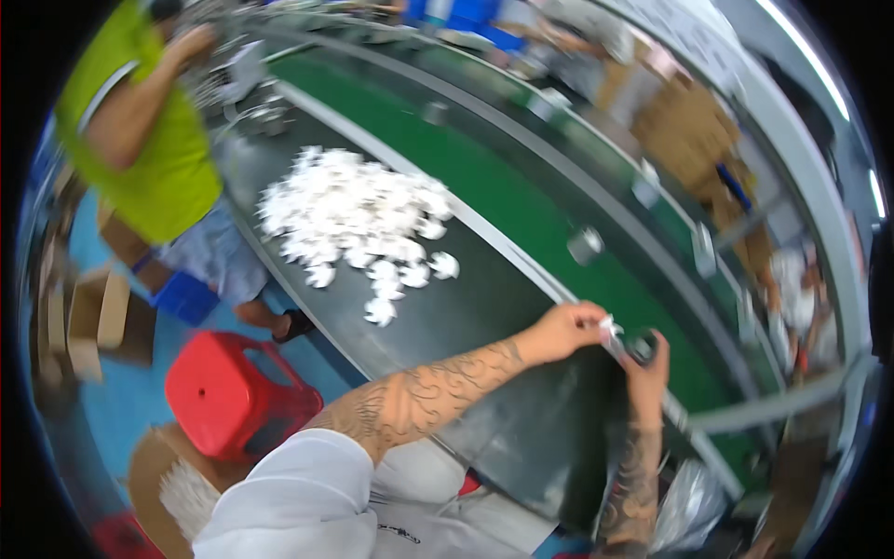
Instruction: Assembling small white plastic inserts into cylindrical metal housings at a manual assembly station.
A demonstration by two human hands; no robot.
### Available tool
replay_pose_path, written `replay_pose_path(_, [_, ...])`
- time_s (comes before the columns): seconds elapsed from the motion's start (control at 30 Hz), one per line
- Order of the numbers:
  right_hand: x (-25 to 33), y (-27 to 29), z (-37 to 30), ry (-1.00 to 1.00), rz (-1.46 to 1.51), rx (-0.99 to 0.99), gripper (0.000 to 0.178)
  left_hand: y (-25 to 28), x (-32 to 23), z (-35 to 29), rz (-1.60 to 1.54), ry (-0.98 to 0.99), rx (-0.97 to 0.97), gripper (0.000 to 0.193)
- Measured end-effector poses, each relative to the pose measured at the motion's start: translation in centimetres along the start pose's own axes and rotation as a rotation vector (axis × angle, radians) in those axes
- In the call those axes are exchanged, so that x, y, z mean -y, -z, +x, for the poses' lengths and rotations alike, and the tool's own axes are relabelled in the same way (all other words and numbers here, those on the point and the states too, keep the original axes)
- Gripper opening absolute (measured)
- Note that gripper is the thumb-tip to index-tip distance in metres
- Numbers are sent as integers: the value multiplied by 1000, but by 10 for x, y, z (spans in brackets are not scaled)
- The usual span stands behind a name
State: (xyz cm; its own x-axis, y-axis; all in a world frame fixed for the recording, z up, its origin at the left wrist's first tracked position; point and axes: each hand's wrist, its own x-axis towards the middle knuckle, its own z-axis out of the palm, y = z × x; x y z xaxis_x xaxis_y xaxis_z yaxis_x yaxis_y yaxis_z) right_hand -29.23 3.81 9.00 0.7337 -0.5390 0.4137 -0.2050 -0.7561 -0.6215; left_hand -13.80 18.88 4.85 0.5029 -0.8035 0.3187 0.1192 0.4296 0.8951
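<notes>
Assembly step in hand: the left hand point(563, 331) pinches a small white piece point(610, 326), fingers closed on it, beside the small dark round part point(643, 347) gripped in the right hand point(649, 365) — both at the dark desk point(484, 307) edge, by the green conveyor point(549, 224). Next move calls for careful alignment; the pile of white pieces point(354, 219) lies well apart.

We see a heap of white pieces point(354, 216) on a dark table point(447, 317) beside a green belt point(521, 214), a red stool point(233, 382) below, and a person in a yellow-green shirt point(154, 140) at left.
</notes>
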Motion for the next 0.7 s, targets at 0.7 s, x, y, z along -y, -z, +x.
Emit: replay_pose_path(0.7, [35, -38, -51, -215, 712, 122, 60, -7, -25, -14, 839, -154, 179, 14])
